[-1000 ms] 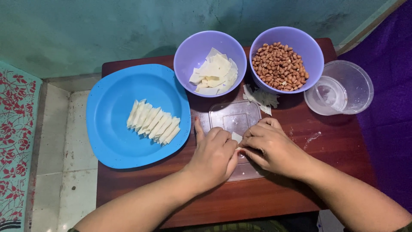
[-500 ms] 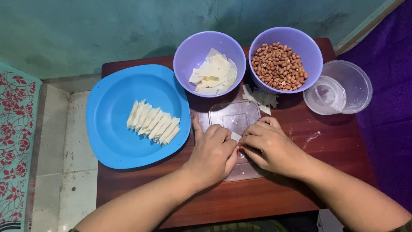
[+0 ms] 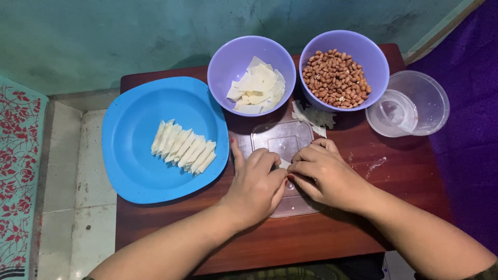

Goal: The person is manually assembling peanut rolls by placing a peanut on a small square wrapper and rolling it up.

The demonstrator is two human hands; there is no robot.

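Observation:
My left hand [image 3: 257, 184] and my right hand [image 3: 322, 173] meet over a clear plastic lid [image 3: 282, 139] on the wooden table [image 3: 394, 176]. Between the fingertips of both hands a small pale piece of dough wrapper [image 3: 284, 164] shows, pinched from both sides; most of it is hidden. To the left, a blue plate [image 3: 135, 155] carries a row of several rolled wrappers [image 3: 183, 148]. Behind the hands stand a purple bowl of flat cut wrappers [image 3: 255, 87] and a purple bowl of peanuts [image 3: 336, 78].
A clear plastic tub [image 3: 412, 101] with a little water stands at the table's right edge. Wrapper scraps [image 3: 314, 115] lie between the two bowls. A tiled floor and a red patterned mat [image 3: 18, 171] lie to the left, purple cloth to the right.

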